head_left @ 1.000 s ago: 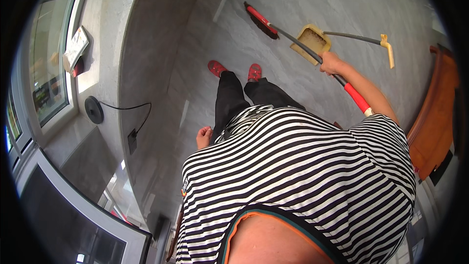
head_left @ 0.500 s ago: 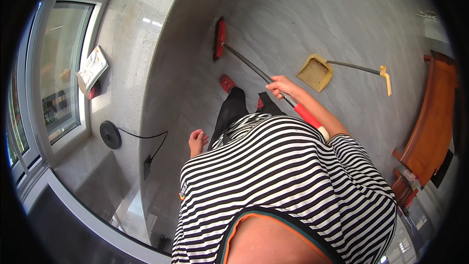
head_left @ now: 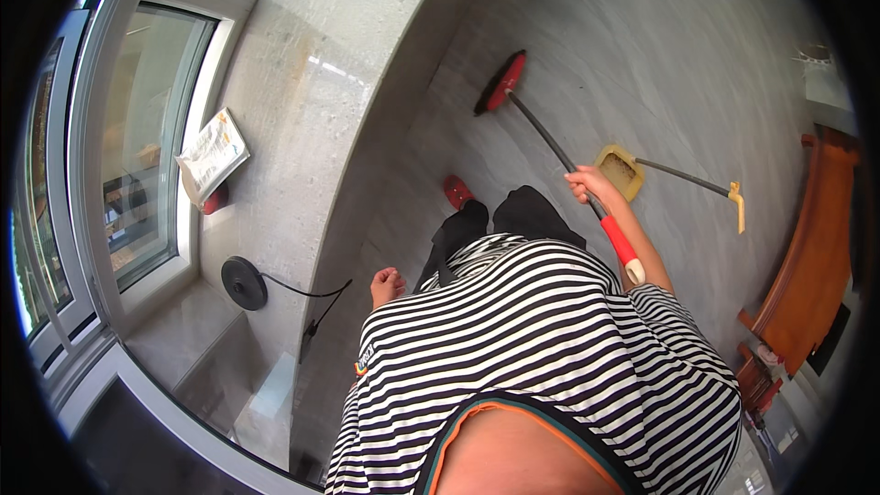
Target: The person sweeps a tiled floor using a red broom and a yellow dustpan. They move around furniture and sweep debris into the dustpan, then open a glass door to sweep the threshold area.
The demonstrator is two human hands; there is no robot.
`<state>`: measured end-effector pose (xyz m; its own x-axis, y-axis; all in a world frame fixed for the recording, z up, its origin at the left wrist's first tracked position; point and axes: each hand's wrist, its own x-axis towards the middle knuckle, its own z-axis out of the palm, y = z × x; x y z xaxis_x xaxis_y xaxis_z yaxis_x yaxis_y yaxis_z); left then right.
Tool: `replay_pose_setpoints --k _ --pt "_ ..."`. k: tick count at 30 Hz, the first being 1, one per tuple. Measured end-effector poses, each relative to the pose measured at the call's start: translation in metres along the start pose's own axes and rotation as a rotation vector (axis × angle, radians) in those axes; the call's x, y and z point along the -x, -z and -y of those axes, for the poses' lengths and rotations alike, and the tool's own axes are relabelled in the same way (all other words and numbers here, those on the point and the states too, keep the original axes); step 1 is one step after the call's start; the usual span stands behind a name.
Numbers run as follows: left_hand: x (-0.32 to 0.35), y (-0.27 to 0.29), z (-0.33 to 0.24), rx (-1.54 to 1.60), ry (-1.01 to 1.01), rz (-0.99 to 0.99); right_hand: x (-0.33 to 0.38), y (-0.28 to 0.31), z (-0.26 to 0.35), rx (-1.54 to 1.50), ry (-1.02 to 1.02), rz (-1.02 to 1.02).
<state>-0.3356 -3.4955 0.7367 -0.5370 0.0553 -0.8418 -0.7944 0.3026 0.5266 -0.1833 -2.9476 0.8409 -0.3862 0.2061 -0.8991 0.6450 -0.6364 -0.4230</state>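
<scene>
My right hand [head_left: 591, 184] is wrapped round the dark handle of a broom [head_left: 548, 135], above its red grip section. The broom's red head with black bristles rests on the grey tiled floor, ahead and a little left of the hand. Just beyond my right hand lies a yellow dustpan [head_left: 622, 170] with dark debris in it; its long grey handle ends in a yellow hook to the right. My left hand [head_left: 387, 287] hangs by my left side, fingers curled in, and nothing shows in them.
On the left, a stone ledge [head_left: 339, 55] runs below the windows. A book-like package [head_left: 215, 154] and a round black base [head_left: 244, 282] with a cable sit on it. Wooden furniture [head_left: 807, 252] stands at the right. My red shoe [head_left: 457, 191] is on the floor.
The broom head has moved right across the floor, away from the ledge, and turned more slanted. My right hand is now nearer the dustpan. The whole view has shifted, and my legs have moved.
</scene>
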Motion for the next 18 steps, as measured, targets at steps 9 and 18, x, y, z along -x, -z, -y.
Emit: replay_pose_setpoints --k 9,18 --pt "0.011 -0.044 -0.054 -0.086 0.074 -0.006 0.013 -0.028 0.066 0.165 0.125 0.112" --pt "0.028 -0.132 -0.119 -0.1 0.023 -0.024 -0.075 0.031 0.137 -0.073 -0.004 0.193"
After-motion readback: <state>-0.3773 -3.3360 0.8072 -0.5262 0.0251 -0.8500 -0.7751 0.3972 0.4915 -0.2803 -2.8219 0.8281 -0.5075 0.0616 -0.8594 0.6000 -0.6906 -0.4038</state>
